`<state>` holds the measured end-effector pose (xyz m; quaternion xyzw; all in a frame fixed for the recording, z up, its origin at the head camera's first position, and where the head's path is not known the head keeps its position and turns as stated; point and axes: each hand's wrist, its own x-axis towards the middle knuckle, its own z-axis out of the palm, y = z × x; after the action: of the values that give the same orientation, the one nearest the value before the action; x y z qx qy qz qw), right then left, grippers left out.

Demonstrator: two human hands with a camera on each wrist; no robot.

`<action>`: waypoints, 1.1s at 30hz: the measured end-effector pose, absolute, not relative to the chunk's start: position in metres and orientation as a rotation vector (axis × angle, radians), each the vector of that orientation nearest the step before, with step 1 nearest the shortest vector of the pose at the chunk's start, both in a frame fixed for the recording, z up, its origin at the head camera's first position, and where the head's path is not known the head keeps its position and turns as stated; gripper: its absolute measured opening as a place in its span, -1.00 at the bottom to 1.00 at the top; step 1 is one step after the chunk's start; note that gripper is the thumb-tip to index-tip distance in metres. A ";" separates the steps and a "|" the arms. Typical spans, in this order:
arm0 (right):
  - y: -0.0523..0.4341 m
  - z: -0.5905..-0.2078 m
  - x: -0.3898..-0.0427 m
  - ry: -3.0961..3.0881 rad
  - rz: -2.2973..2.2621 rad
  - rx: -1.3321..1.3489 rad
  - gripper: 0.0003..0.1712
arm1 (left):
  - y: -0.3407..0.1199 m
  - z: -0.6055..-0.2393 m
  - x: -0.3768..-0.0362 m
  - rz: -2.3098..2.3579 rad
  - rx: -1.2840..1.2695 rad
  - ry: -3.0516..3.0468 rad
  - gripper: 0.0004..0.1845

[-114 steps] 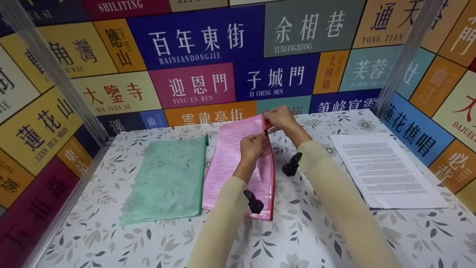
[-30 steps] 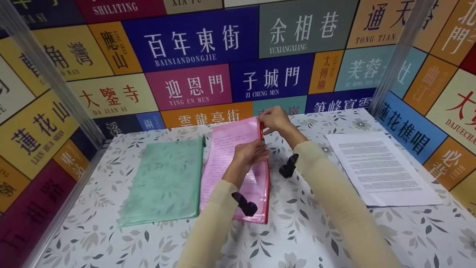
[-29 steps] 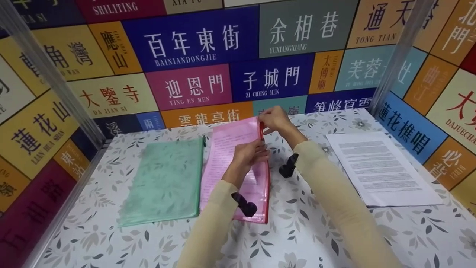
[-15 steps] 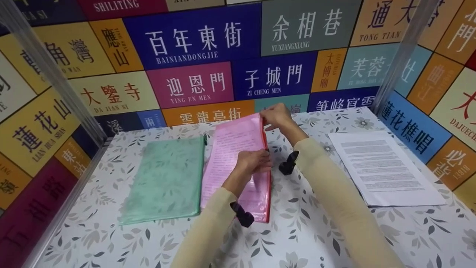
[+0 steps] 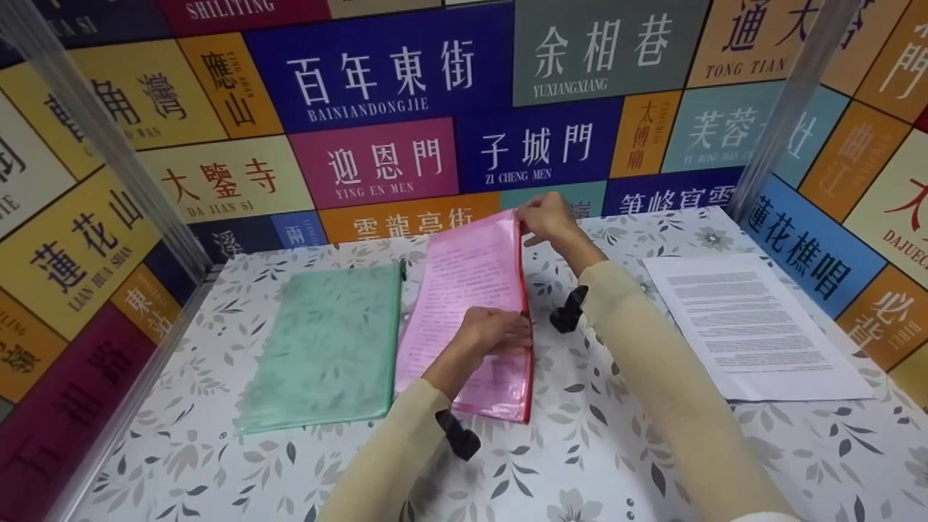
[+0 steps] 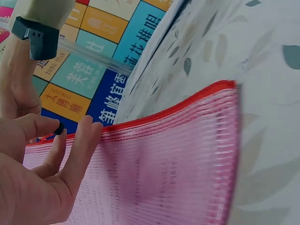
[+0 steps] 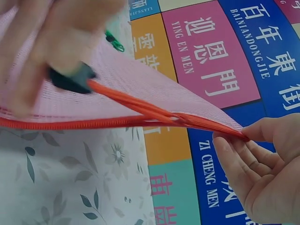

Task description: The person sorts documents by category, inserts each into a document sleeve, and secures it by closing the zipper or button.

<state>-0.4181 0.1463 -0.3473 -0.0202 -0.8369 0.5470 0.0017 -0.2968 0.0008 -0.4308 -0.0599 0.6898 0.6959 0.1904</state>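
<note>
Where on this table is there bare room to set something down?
Free patches: the near strip of the table in front of the green pouch and pink pouch, and the gap between the pink pouch and the printed sheets. Crowded: the middle, where both hands work the pink pouch.

Readable text stands mainly on the wall panels behind the hands. Above them, a blue panel [image 5: 380, 69] reads "百年東街 BAINIANDONGJIE", a grey-green panel [image 5: 602, 51] "余相巷 YUXIANGXIANG", a pink panel [image 5: 377, 163] "迎恩門 YING EN MEN" and a dark blue panel [image 5: 536, 148] "子城門 ZI CHENG MEN". Left of the hands, a cream panel [image 5: 225, 181] reads "大鑒寺 DA JIAN SI" and a yellow panel [image 5: 80, 250] "蓮花山 LIAN HUA SHAN". To the upper right, an orange panel [image 5: 754, 36] shows "TONG TIAN". The printed sheet [image 5: 754, 326] right of the hands carries lines too small to read.
</note>
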 end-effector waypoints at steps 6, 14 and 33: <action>0.152 -0.340 -0.421 -2.650 1.662 -0.025 -0.67 | -0.010 -0.434 -0.284 1.861 -0.070 1.989 -0.77; 0.161 -0.325 -0.424 -2.649 1.575 -0.061 -0.70 | -0.021 -0.437 -0.267 1.658 0.079 2.034 -0.83; 0.184 -0.302 -0.422 -2.659 1.480 -0.121 -0.65 | -0.038 -0.436 -0.229 1.202 0.384 2.090 -0.95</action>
<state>-0.4219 0.1843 -0.3017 -0.0397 -0.8720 0.4854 0.0481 -0.2292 -0.0376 -0.4362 0.1479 0.8041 0.4624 0.3433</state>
